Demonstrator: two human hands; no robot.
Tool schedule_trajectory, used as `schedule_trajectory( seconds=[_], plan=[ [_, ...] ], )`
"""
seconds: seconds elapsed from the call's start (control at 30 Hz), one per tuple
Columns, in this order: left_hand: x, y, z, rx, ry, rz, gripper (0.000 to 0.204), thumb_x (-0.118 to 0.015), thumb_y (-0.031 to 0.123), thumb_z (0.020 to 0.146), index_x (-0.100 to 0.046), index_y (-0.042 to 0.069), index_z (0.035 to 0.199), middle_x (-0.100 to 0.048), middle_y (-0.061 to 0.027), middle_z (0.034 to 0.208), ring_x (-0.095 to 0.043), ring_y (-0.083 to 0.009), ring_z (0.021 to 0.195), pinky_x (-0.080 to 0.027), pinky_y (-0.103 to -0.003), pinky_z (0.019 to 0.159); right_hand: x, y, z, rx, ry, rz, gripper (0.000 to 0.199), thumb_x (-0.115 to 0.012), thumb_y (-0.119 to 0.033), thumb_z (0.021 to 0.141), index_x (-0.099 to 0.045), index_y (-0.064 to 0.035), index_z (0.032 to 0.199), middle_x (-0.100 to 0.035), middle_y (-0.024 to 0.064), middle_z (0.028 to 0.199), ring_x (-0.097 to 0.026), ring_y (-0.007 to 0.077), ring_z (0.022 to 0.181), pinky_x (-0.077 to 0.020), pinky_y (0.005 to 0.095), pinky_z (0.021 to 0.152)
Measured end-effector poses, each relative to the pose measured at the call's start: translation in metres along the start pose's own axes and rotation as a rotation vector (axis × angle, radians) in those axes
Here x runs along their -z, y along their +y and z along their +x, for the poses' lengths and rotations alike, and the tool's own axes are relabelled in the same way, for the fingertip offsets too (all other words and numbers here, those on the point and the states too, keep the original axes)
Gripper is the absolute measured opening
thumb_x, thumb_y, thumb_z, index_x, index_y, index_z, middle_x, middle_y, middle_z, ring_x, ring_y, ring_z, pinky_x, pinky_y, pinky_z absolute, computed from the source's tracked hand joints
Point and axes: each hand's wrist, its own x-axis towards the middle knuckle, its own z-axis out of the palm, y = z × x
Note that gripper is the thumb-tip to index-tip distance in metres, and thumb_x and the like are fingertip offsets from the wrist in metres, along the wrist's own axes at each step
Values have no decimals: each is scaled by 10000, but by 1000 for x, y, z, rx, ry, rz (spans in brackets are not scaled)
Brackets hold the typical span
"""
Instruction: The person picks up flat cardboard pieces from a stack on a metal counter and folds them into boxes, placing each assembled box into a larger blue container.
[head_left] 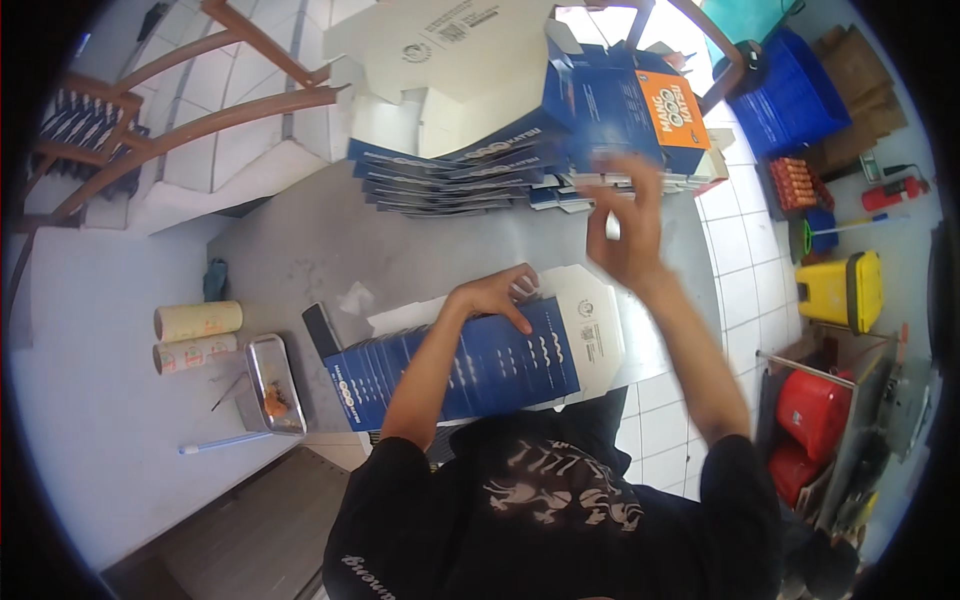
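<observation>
Head view shows your left hand (497, 293) resting flat, fingers loosely spread and grasping nothing, on the top edge of a stack of flat blue-and-white cartons (470, 365) that lies on the grey bench (300, 250) just in front of your body. Your right hand (625, 225) is raised above the bench, blurred, fingers (640, 180) half curled and released; you hold nothing there that can be made out. Just beyond that hand stands a folded-up blue box with an orange panel (625, 110), on top of a spread pile of flattened blue cartons (450, 175) at the far side of the bench. To your left, on the white surface, lie two paper rolls (197, 337) and a small metal tray (275, 385), well apart from both hands.
</observation>
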Motion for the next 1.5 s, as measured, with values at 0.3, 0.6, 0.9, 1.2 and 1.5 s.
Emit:
schedule_trajectory(
  seconds=[0.3,0.6,0.9,1.2,1.5],
  plan=[
    [6,9,-4,35,-10,1,969,-1018,124,569,-511,126,1395,-518,-182,1448,-479,-369,1390,-425,-472,1139,85,-27,150,290,-630,-568,143,-722,-39,828,-763,-94,953,-679,97,1243,-518,274,1347,-379,457,1151],
    [0,36,27,-96,-277,282,1011,-1017,206,561,-547,185,1456,-367,-181,1563,-462,-404,1428,-423,-480,1181,107,-28,-187,-552,-591,198,429,-648,166,751,-744,-41,1115,-730,174,1063,-707,361,967,-578,391,820],
    [7,44,27,92,-294,286,1009,-1029,217,523,-517,177,1391,-374,-170,1539,-446,-411,1442,-437,-503,1149,77,-88,-296,-1060,-736,675,536,-551,147,787,-658,-57,1271,-722,210,1066,-695,375,987,-535,400,879],
    [8,46,31,58,-295,245,990,-1029,192,528,-524,153,1379,-420,-144,1500,-459,-375,1431,-439,-460,1137,16,14,-219,-804,-462,348,358,-630,84,840,-693,-43,1169,-728,195,1060,-699,372,998,-546,427,870],
    [12,33,29,7,-295,207,962,-1027,181,553,-533,142,1378,-451,-121,1452,-476,-354,1421,-425,-434,1145,-25,33,-243,-800,-737,422,254,-718,-17,865,-732,-35,1118,-744,195,1023,-714,382,955,-548,434,826]
  ],
)
